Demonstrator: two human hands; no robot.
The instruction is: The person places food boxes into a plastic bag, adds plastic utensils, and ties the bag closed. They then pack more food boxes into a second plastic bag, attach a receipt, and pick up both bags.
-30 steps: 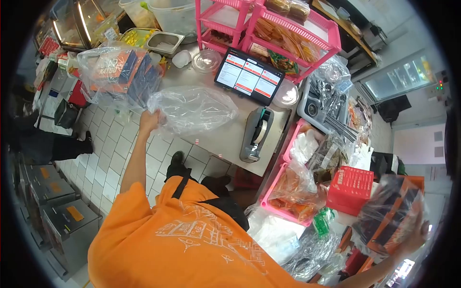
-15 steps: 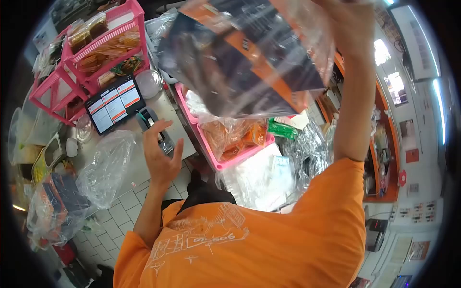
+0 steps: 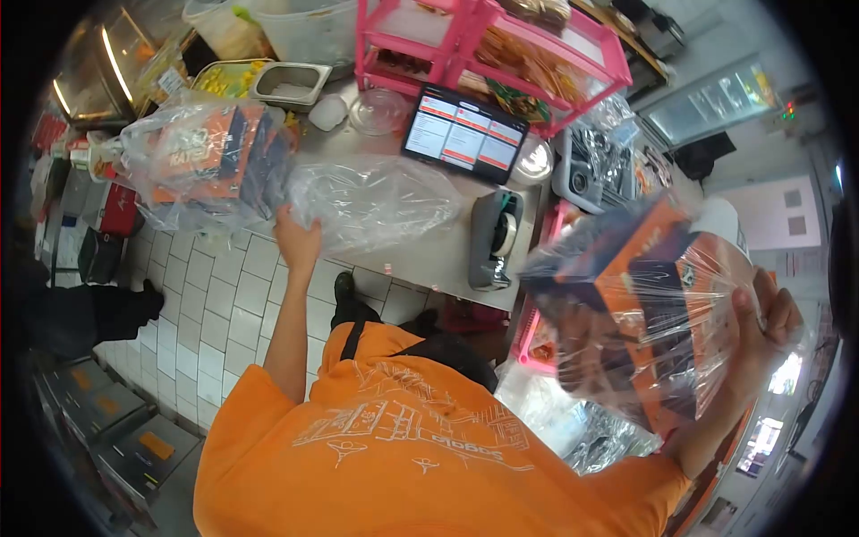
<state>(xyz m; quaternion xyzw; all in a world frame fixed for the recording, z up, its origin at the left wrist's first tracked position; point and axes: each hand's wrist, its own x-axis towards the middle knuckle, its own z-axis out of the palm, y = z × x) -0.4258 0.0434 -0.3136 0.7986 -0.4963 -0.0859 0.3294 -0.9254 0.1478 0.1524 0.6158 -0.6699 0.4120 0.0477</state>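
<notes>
My right hand point(image 3: 771, 315) is closed on the gathered top of a clear plastic bag point(image 3: 716, 309) holding an orange and dark blue food box point(image 3: 646, 295), held up tilted at the right. A white round shape shows behind that bag. My left hand point(image 3: 298, 240) is at the counter's front edge, its fingers closed on the near left end of an empty clear plastic bag point(image 3: 385, 201) that lies flat there; the fingertips are partly hidden. Just left of this hand, another clear bag with orange and dark blue boxes point(image 3: 206, 152) sits at the counter end.
A tablet point(image 3: 465, 134) with order cards stands on the steel counter point(image 3: 452, 268), behind a tape dispenser point(image 3: 497, 240). Pink racks point(image 3: 573, 112) with packets rise at the back. Metal trays point(image 3: 291, 83) stand back left. A dark-clothed person point(image 3: 89, 313) is at the far left on the tiled floor.
My view has turned left. My right hand has lowered the bagged box from overhead to the right side. My left hand has gone from near the tape dispenser to the empty bag.
</notes>
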